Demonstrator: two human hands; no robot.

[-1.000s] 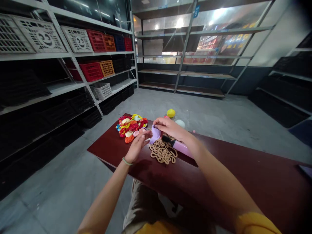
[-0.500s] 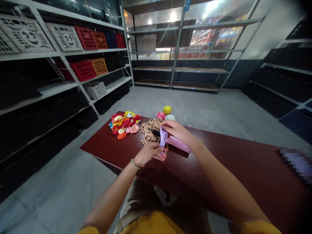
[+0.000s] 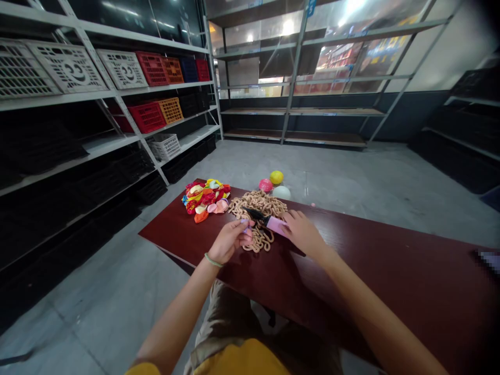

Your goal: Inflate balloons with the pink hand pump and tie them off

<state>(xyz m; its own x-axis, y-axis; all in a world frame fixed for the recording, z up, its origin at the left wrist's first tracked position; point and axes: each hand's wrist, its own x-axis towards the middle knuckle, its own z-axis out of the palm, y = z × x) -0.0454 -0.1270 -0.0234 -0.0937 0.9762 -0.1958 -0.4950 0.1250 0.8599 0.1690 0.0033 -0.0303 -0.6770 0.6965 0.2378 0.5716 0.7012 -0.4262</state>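
My left hand [image 3: 230, 240] is closed around a lilac uninflated balloon [image 3: 245, 225], of which only a bit shows between the fingers. My right hand [image 3: 302, 233] lies over the body of a pink hand pump [image 3: 276, 224], fingers wrapped on it. The pump's black nozzle [image 3: 253, 213] points left, toward the left hand. Both rest above a heap of tan string [image 3: 258, 208] on the dark red table [image 3: 390, 281].
A pile of bright uninflated balloons [image 3: 205, 199] lies at the table's far left corner. Three inflated balloons, pink [image 3: 265, 185], yellow [image 3: 276, 177] and pale [image 3: 282, 192], sit on the floor beyond. Shelving with plastic crates [image 3: 148, 114] lines the left wall.
The right hand let go of the lilac balloon and dropped onto the pump. The left hand now holds the balloon alone, bunched in its fingers near the nozzle.
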